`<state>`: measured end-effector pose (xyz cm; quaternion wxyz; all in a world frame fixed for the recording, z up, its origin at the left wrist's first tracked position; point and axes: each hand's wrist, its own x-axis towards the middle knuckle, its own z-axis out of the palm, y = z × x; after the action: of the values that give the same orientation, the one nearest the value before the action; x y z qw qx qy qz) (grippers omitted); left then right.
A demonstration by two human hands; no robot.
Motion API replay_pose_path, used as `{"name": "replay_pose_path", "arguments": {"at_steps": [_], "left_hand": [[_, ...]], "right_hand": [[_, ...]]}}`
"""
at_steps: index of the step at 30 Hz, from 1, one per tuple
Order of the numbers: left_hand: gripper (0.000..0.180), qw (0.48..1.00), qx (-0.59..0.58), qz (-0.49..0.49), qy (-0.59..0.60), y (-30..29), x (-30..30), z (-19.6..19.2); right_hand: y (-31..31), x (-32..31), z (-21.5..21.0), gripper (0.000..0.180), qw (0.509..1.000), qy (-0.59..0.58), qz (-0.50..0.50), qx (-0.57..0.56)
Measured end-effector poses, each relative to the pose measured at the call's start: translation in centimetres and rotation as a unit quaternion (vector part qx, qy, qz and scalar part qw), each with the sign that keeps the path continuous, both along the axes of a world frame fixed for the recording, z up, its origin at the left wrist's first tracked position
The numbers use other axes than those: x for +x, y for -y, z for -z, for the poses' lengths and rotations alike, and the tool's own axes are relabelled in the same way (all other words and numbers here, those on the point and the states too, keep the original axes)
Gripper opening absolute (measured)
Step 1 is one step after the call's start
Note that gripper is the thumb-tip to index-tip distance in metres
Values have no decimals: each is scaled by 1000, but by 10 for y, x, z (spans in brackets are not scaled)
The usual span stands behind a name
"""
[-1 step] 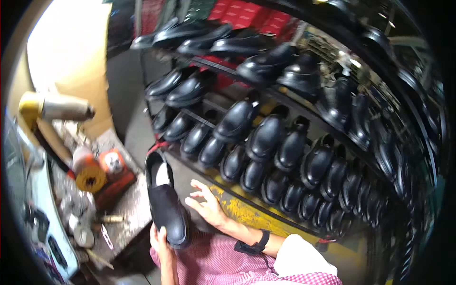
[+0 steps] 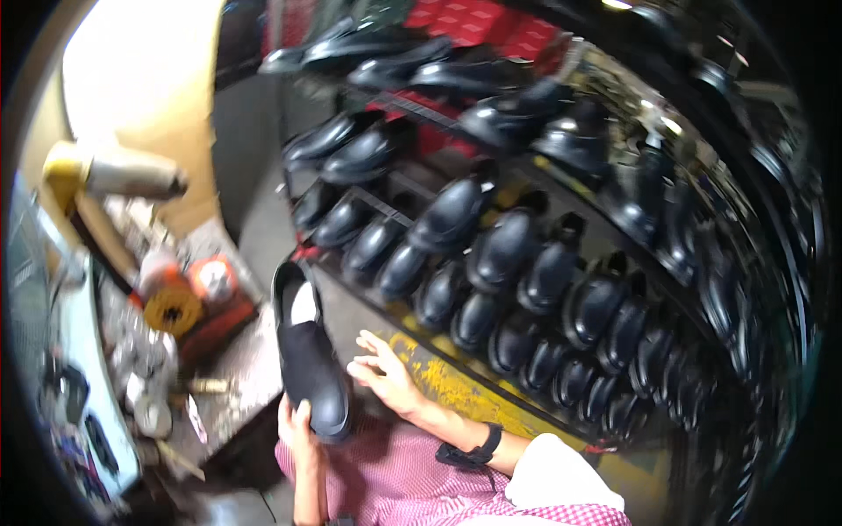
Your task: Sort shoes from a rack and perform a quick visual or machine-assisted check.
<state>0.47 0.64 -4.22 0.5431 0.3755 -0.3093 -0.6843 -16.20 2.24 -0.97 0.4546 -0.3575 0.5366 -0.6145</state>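
Note:
My left hand [image 2: 299, 431] grips a black slip-on shoe [image 2: 313, 368] near its toe, thumb along the side. The shoe's toe is toward me and its opening faces up, with a pale insole showing at the heel end. To the right of the shoe is my right hand [image 2: 386, 375], fingers spread and apart from it, holding nothing. A black band [image 2: 481, 447] circles my right wrist.
A dark metal rack [image 2: 412, 105] with several rows of black shoes [image 2: 506, 248] curves across the far and right side. On the left, a cluttered workbench [image 2: 254, 368] holds a yellow-ended machine part [image 2: 114, 171], an orange-red device [image 2: 213, 279], a yellow spool [image 2: 172, 312] and plastic-wrapped items.
The whole view has turned slightly, so the rack and bench appear shifted to the right. My hands and the shoe keep nearly the same pose.

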Motion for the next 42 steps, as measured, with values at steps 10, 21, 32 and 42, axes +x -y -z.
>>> {"name": "replay_pose_path", "arguments": {"at_steps": [10, 21, 32, 42], "left_hand": [[61, 989, -67, -21, 133, 25, -36, -9], [15, 829, -363, 13, 426, -29, -36, 73], [11, 833, -356, 7, 423, -19, -29, 76], [10, 841, -348, 1, 414, -21, -24, 76]], "right_hand": [[16, 5, -16, 46, 955, 288, -63, 20], [124, 10, -7, 30, 957, 278, -75, -39], [235, 53, -42, 25, 918, 362, -134, -91], [267, 66, -57, 25, 891, 428, -118, -90]]}}
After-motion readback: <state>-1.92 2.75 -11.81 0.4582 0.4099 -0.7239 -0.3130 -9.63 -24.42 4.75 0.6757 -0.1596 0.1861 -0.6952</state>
